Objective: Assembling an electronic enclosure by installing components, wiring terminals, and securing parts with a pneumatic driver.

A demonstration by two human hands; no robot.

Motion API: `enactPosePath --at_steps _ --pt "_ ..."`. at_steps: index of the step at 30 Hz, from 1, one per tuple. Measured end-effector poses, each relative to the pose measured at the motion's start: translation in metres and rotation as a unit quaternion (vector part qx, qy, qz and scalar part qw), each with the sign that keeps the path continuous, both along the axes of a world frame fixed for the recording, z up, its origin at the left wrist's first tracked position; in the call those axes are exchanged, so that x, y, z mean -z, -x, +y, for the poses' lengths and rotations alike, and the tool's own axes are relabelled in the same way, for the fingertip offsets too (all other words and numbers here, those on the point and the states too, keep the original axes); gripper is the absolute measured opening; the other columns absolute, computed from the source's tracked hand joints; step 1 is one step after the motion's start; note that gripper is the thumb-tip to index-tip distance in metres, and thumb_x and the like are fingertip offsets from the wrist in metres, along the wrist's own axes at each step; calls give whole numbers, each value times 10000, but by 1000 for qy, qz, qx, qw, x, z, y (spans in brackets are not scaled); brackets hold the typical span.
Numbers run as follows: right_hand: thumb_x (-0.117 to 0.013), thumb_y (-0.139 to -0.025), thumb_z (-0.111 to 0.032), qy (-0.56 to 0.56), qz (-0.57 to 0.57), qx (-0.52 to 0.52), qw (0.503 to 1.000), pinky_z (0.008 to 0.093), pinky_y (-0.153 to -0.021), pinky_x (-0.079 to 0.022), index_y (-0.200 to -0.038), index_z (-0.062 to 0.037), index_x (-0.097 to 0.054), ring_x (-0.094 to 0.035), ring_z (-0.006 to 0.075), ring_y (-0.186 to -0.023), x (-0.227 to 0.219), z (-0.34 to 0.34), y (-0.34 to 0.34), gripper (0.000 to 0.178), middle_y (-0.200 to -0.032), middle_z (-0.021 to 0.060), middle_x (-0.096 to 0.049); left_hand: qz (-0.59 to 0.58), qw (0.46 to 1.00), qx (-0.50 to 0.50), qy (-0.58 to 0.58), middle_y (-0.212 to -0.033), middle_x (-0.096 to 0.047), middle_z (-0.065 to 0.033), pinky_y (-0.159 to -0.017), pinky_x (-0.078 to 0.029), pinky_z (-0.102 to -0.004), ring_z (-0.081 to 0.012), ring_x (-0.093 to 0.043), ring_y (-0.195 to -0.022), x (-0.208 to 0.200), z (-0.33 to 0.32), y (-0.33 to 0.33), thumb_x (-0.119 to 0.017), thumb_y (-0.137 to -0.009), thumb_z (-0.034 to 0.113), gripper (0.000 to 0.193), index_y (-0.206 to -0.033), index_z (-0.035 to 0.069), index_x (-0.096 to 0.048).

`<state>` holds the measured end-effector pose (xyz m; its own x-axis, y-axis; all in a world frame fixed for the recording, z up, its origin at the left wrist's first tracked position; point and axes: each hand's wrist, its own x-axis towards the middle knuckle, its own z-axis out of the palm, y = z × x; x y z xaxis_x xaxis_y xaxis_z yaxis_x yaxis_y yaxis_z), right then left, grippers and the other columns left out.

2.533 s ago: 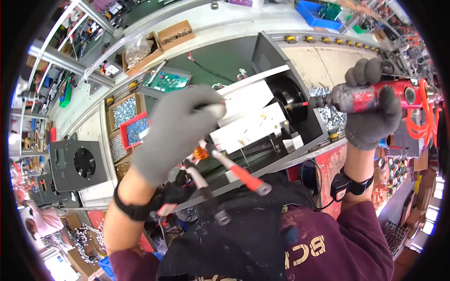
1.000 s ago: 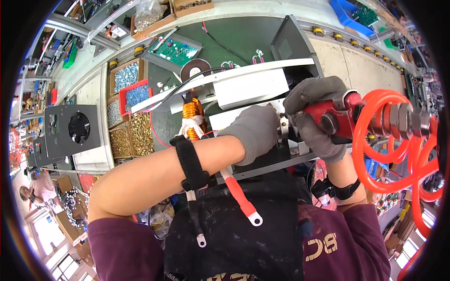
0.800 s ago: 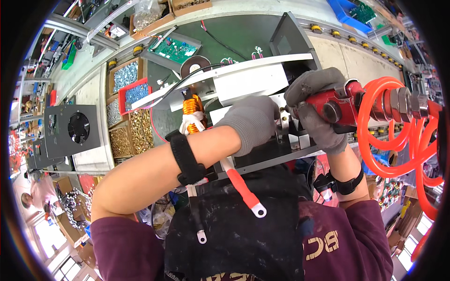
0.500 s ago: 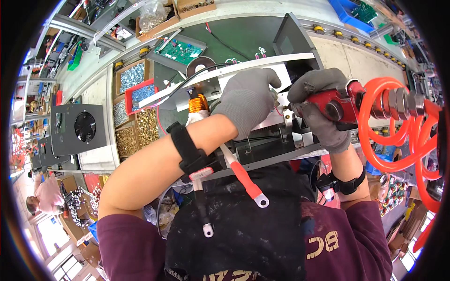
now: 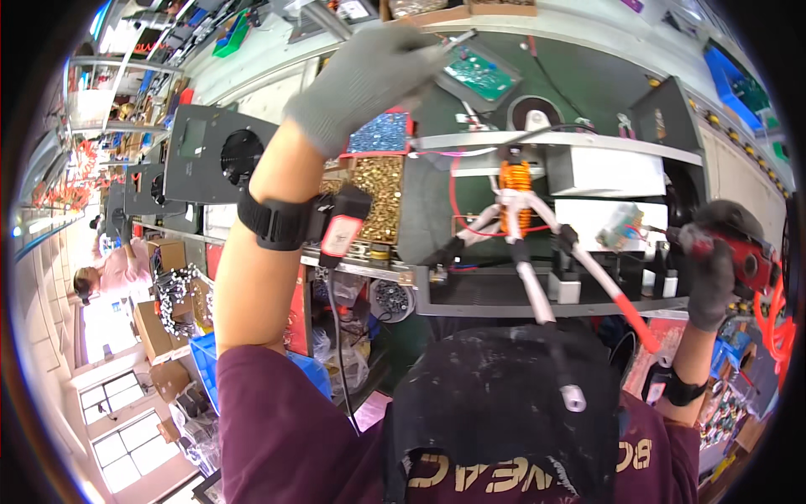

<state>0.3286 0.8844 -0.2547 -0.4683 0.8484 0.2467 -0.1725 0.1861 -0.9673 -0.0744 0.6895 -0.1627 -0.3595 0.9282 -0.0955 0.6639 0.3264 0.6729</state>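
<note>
And away goes the left hand, out of the grey chassis and up over the red tray! Side by side moments ago, it and the right hand are now well apart, and between them a small wired part, blurred, has come into sight.

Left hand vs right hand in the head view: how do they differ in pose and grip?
Left hand is raised at upper left, partly covering the red tray from view; right hand is lower, beside the right end of the dark grey case.
Right hand grips a red power tool; left hand's fingers are blurred, so I can't tell if it holds anything.
Shared: both wear grey gloves.
</note>
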Motion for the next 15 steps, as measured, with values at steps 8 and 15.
enactPosePath --at_steps 8,15 --pt "-462 -883 -131 -81 -110 118 984 363 -841 -475 -1163 10 -496 -566 229 -976 -3 5 0 316 -1073 132 -573 167 927 -189 278 -1125 -532 -117 -820 -488 -424 -320 -564 -1017 271 -192 -7 -592 -788 129 287 -1074 156 -586" --pt "-439 -933 -184 -37 -80 125 988 367 -927 -439 -1181 27 -508 -558 232 -1055 -11 10 13 333 -1107 133 -576 157 939 -239 193 -978 -555 -84 -728 -490 -447 -321 -597 -862 318 -202 4 -611 -745 113 190 -932 115 -578"
